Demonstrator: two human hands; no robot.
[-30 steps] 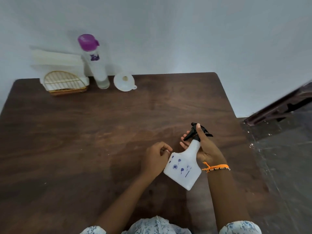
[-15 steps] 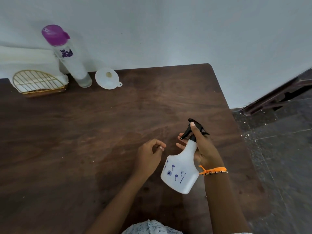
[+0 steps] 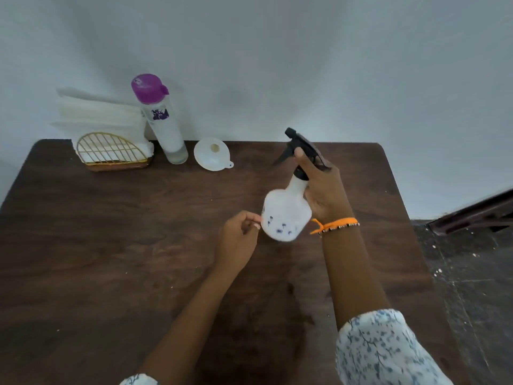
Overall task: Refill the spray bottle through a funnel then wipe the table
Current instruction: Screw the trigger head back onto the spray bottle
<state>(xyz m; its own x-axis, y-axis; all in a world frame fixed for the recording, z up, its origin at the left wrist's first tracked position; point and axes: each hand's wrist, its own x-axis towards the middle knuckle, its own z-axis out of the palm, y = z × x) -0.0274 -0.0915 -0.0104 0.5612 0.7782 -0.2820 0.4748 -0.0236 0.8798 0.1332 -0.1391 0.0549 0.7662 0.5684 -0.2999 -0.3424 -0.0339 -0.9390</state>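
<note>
- My right hand (image 3: 323, 190) has its grip wrapped round the neck of the spray bottle (image 3: 286, 213), just under the black trigger head (image 3: 301, 147). The bottle is lifted off the bench (image 3: 111, 245), right of centre.
- My left hand (image 3: 238, 237) is loosely curled and holds nothing. Its fingertips (image 3: 256, 220) lie at the bottle's left side; I cannot tell whether they touch it.
- As I judge it, the step is getting the trigger head off. I should first set the bottle down upright, then clasp its body with the left hand and twist the collar with the right.
- The funnel (image 3: 212, 158) and the purple-capped bottle (image 3: 161, 120) wait at the far left, within reach.
</note>
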